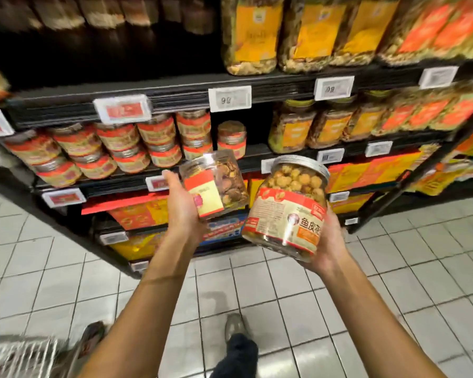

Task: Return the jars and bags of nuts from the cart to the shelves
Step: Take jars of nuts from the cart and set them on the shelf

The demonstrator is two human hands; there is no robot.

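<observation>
Jars: left grip (182, 205) holds small jar (215, 184), right grip (329, 241) big jar (288, 205), before shelf edge (175, 100).

A shop: stocked shelves (175, 91) with price tags (229, 97).

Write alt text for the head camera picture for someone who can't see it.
A person's left hand holds a small clear plastic tub of brown nuts, and the right hand a larger silver-lidded jar of coated peanuts, facing dark supermarket shelves of similar jars.
</observation>
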